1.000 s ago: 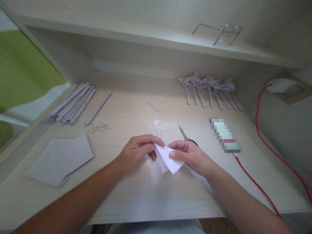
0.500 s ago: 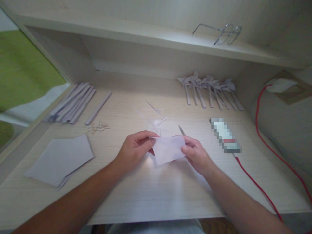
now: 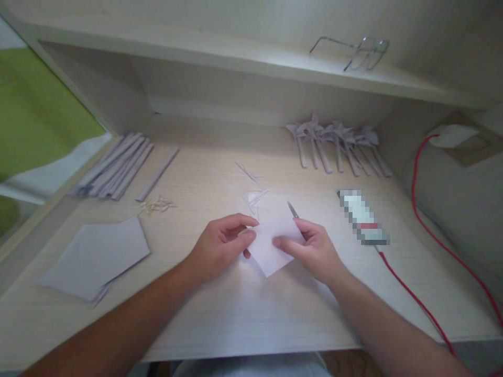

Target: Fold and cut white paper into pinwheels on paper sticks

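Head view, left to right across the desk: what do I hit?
Pile of rolled paper tubes → single paper tube → left hand → white paper in the hands → right hand → pixelated phone → red cable.

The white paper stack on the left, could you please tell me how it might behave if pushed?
The paper stack would probably slide apart, since its layers lie unevenly fanned. Their edges look thin, so each may bend easily. Lying flat, it should hardly tip.

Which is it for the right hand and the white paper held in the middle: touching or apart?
Touching. The head view shows it: the thumb of the right hand lies across the face of the white paper, with no gap showing.
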Tool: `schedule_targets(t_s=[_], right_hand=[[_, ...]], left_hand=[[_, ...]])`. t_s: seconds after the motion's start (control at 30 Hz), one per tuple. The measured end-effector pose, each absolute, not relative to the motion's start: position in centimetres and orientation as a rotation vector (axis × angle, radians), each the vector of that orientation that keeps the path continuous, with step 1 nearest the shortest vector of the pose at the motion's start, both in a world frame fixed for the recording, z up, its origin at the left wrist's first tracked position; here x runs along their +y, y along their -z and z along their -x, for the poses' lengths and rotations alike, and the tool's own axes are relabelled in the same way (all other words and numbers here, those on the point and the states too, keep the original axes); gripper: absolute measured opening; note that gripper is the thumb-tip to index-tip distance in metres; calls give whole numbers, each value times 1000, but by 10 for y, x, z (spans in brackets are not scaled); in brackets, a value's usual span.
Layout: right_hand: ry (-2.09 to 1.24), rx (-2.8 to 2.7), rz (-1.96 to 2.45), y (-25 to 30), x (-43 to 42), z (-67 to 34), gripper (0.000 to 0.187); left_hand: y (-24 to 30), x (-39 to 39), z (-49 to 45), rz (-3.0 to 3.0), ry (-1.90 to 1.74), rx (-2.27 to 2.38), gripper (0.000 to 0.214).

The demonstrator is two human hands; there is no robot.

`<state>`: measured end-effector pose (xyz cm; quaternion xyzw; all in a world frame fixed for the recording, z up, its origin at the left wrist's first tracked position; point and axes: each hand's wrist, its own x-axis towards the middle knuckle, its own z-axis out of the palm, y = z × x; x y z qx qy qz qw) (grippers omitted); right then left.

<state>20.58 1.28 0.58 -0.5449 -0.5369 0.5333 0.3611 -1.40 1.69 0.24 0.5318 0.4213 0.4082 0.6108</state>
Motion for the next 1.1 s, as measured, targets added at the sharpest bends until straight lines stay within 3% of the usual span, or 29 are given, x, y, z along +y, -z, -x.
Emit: schedule_targets(t_s=[0.67,0.9,1.1], right_hand=[[-1733,-994,1095,1,19,-210,11],[-1917,-1041,926,-7,20,-215,25],[-1887,-1118,1076,-5,20,-212,32]], left_hand=[[-3,25,22,-1078,-1037,928,11],[0,25,23,-1130,-1032,975,14],[-6,23,20,-1223,-977,962,16]])
